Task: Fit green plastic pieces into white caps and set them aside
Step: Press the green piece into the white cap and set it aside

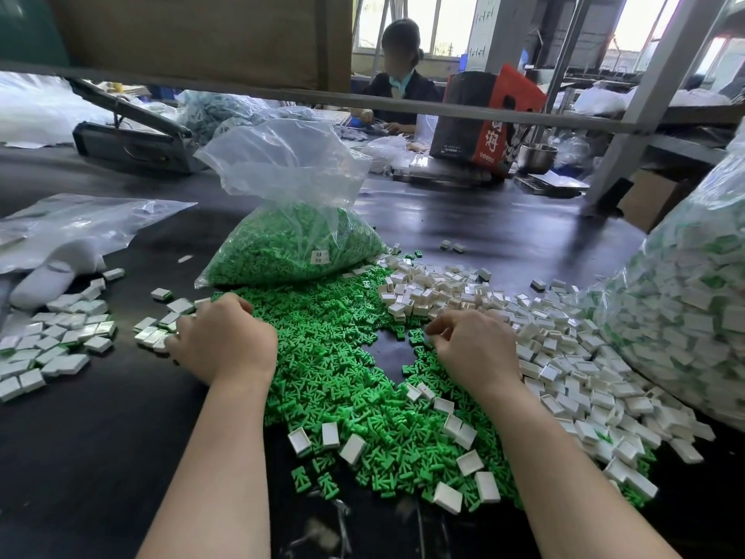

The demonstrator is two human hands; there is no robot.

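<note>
A heap of loose green plastic pieces [342, 357] covers the middle of the dark table. White caps [564, 357] lie in a heap to its right. Filled caps [60, 340] are spread flat at the left. My left hand [223, 340] rests at the left edge of the green heap. Its fingers curl down onto a small group of filled caps [151, 336], and its back hides what they hold. My right hand [471, 344] sits where the green and white heaps meet. Its thumb and forefinger pinch a green piece [423, 336] beside a bare patch of table.
An open clear bag of green pieces [298, 244] stands behind the heap. A big bag of filled caps [685, 308] bulges at the right. A flat clear bag [72, 223] lies at the left. Another person sits working across the table, beyond a metal rail [403, 100].
</note>
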